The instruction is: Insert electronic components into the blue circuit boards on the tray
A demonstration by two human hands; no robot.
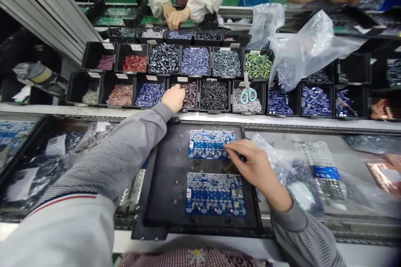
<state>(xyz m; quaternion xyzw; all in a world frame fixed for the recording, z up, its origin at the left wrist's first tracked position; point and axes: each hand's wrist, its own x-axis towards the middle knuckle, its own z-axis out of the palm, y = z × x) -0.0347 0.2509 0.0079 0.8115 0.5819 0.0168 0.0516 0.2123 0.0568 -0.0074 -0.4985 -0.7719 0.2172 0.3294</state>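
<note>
My left hand (pixel 173 98) reaches into a bin of dark reddish-brown components (pixel 190 95) in the front row. Its fingers curl downward and the tips are hidden, so what they hold does not show. My right hand (pixel 255 162) is over the right end of the upper blue circuit board (pixel 206 144), its fingertips drawn together at the board's surface; anything between them is too small to make out. Below that, a second blue circuit board (pixel 214 194) lies in the same black tray (pixel 166 183). Both boards carry many small parts.
Rows of black bins with coloured components stand behind the tray. Teal-handled scissors (pixel 248 95) rest in a bin of grey parts. Plastic bags (pixel 300 50) drape over the right-hand bins. Bagged parts (pixel 326 171) lie right of the tray. Two people work across the line.
</note>
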